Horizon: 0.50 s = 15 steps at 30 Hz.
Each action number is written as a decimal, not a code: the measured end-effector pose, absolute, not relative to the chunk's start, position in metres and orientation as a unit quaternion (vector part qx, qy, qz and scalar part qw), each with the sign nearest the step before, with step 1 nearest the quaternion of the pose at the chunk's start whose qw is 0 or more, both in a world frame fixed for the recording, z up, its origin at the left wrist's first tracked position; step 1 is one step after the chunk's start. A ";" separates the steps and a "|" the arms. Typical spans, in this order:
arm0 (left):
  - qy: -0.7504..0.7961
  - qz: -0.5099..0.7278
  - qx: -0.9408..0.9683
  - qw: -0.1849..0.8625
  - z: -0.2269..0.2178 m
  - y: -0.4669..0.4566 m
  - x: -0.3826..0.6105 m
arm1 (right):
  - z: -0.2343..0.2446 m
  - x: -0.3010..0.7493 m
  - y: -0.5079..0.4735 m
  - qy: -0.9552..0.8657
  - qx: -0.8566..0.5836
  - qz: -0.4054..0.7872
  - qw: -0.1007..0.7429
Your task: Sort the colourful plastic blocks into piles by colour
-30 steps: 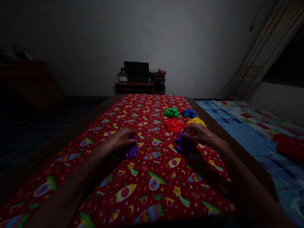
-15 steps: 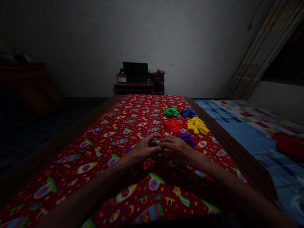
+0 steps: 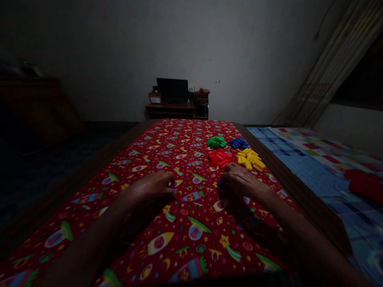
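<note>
My left hand (image 3: 154, 184) is closed at the left of the cloth-covered table, its thumb and fingers curled round a small purple plastic piece (image 3: 172, 189). To the right, my right hand (image 3: 241, 178) bends down over more purple plastic pieces (image 3: 220, 183). Its fingers are curled on them and hide most of that purple group. Just beyond the right hand lie a pile of red pieces (image 3: 220, 158) and a pile of yellow pieces (image 3: 250, 159). Farther back are green pieces (image 3: 216, 142) and blue pieces (image 3: 238, 143), each colour in its own heap.
A red cloth (image 3: 191, 139) with rocket prints covers the long table, over a brown edge (image 3: 269, 175). On the right is a bed with a blue checked sheet (image 3: 302, 159). A dark monitor (image 3: 172, 90) stands on a desk by the wall.
My hands were together over the middle of the cloth; they have moved apart, the left to the purple piece on the left, the right over the purple heap. The red piece beneath them is gone from there.
</note>
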<state>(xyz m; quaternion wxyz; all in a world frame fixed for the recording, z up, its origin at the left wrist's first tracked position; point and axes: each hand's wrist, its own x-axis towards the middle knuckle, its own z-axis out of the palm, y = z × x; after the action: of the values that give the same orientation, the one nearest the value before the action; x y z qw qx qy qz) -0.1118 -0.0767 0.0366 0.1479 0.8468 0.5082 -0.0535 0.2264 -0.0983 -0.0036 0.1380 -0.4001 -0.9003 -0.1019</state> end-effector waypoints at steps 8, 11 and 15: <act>0.486 0.008 0.846 0.218 0.029 -0.061 -0.110 | 0.017 0.202 -0.105 -0.899 -0.395 -0.079 0.170; 0.491 0.133 0.819 0.267 0.022 -0.061 -0.094 | 0.016 0.183 -0.109 -0.904 -0.375 -0.052 0.197; 0.444 0.322 0.736 0.396 0.008 -0.077 -0.057 | 0.001 0.162 -0.118 -0.912 -0.319 -0.029 0.255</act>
<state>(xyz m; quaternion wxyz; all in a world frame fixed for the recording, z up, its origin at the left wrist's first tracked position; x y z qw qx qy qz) -0.0573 -0.0765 0.0078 0.3964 0.7362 0.4443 0.3217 0.1618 -0.1185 0.0007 0.2545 -0.3192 -0.9124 -0.0291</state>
